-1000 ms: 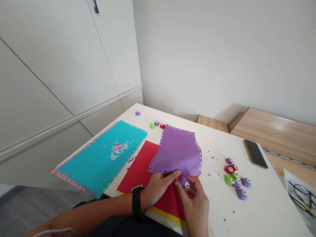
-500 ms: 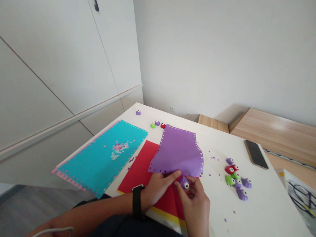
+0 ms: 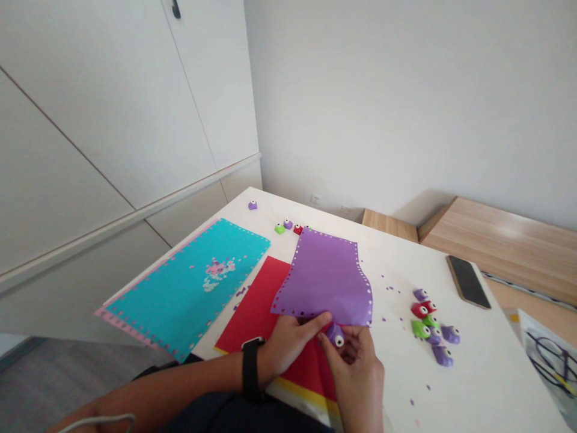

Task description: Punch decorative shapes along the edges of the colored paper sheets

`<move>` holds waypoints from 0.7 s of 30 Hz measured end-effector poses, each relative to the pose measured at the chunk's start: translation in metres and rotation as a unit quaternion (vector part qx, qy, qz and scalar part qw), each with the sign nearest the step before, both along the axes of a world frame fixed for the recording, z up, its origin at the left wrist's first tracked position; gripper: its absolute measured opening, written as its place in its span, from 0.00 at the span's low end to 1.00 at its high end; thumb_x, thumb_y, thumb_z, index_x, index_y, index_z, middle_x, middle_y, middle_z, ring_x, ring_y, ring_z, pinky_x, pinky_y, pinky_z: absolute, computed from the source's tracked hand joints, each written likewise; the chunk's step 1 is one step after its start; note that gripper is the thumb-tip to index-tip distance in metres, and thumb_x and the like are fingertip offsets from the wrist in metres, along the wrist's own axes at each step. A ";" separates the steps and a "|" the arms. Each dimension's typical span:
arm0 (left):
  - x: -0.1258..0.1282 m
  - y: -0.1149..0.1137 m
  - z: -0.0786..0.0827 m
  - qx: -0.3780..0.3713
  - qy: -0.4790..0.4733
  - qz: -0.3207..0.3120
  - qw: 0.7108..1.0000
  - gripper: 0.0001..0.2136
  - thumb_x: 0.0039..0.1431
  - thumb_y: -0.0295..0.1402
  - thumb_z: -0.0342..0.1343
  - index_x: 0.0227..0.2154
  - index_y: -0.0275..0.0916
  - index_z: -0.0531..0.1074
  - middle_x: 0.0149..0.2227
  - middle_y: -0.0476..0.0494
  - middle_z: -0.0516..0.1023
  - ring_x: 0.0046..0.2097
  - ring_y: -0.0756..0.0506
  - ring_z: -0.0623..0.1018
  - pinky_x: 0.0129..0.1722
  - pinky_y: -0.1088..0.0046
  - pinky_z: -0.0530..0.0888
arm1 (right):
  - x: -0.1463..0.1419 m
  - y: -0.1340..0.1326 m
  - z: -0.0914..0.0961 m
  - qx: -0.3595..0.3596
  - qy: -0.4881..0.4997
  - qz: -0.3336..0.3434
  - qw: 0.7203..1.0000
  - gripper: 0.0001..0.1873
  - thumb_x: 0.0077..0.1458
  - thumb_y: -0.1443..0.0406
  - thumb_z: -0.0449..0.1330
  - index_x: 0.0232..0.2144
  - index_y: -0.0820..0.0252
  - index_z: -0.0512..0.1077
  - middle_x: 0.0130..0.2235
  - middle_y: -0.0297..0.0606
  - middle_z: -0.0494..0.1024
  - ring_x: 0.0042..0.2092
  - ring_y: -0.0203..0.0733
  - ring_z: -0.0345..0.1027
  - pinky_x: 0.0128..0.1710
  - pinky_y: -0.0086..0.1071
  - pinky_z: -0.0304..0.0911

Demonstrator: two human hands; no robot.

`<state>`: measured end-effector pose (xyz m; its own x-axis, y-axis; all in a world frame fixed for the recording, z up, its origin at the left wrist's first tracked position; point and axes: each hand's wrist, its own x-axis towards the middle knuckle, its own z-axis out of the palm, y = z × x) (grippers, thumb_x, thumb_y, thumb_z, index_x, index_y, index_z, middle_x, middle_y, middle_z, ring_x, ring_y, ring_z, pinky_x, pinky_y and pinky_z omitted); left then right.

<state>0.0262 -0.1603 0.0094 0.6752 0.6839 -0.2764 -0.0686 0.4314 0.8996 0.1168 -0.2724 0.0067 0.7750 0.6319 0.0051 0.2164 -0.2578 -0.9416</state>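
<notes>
My left hand, with a black watch on its wrist, pinches the lower edge of a purple paper sheet whose edges are lined with small punched holes. My right hand is shut on a purple craft hole punch with a white top, which sits at that same edge. The punch's jaw and part of the paper are hidden by my fingers. Beneath the purple sheet lies a red paper sheet, with a yellow sheet showing under it.
A teal punched sheet lies on a pink sheet at the left of the white table. Several craft punches cluster at the right, near scattered paper dots. A phone lies near the far edge, with more punches farther back.
The view has drifted slightly. Both hands stay nearly in place, and the punch remains at the purple sheet's lower edge.
</notes>
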 end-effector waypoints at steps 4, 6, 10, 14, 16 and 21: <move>-0.001 0.000 -0.002 -0.008 0.007 -0.006 1.000 0.19 0.55 0.46 0.68 0.42 0.37 0.83 0.50 0.39 0.82 0.52 0.36 0.80 0.57 0.61 0.73 | 0.001 -0.001 0.001 -0.010 0.001 0.014 1.000 0.21 0.52 0.50 0.69 0.38 0.55 0.67 0.30 0.38 0.82 0.28 0.44 0.75 0.27 0.32 0.67; -0.001 0.000 -0.002 -0.012 0.012 -0.005 1.000 0.19 0.54 0.46 0.68 0.41 0.36 0.83 0.51 0.39 0.82 0.52 0.36 0.80 0.57 0.60 0.73 | 0.001 -0.001 0.002 -0.003 -0.002 0.006 1.000 0.22 0.52 0.50 0.70 0.37 0.55 0.67 0.30 0.38 0.81 0.27 0.44 0.75 0.27 0.32 0.66; -0.001 -0.001 -0.001 -0.022 0.006 -0.003 1.000 0.19 0.54 0.46 0.68 0.43 0.36 0.83 0.51 0.38 0.82 0.51 0.36 0.81 0.57 0.59 0.73 | 0.002 -0.002 0.002 -0.003 -0.010 0.002 1.000 0.22 0.51 0.50 0.70 0.38 0.55 0.67 0.30 0.38 0.81 0.27 0.44 0.75 0.26 0.32 0.66; -0.001 -0.001 0.003 -0.032 -0.007 -0.003 0.999 0.19 0.54 0.47 0.68 0.40 0.36 0.84 0.53 0.38 0.81 0.53 0.35 0.79 0.57 0.59 0.73 | 0.003 -0.002 0.001 -0.013 -0.018 0.012 1.000 0.22 0.52 0.50 0.69 0.38 0.55 0.66 0.30 0.38 0.81 0.26 0.44 0.75 0.26 0.32 0.66; 0.000 0.000 0.005 -0.029 -0.012 -0.003 1.000 0.19 0.54 0.47 0.68 0.39 0.36 0.84 0.52 0.37 0.82 0.55 0.34 0.79 0.58 0.59 0.73 | 0.003 -0.002 0.001 -0.015 -0.016 0.018 1.000 0.21 0.53 0.50 0.69 0.38 0.55 0.66 0.30 0.39 0.81 0.27 0.45 0.75 0.26 0.32 0.66; 0.000 0.000 0.007 -0.018 -0.020 0.000 1.000 0.20 0.54 0.48 0.68 0.42 0.36 0.83 0.47 0.38 0.84 0.56 0.34 0.78 0.59 0.59 0.72 | 0.002 -0.003 0.000 -0.016 -0.018 0.018 1.000 0.21 0.53 0.50 0.68 0.37 0.55 0.67 0.30 0.39 0.81 0.26 0.45 0.74 0.27 0.33 0.66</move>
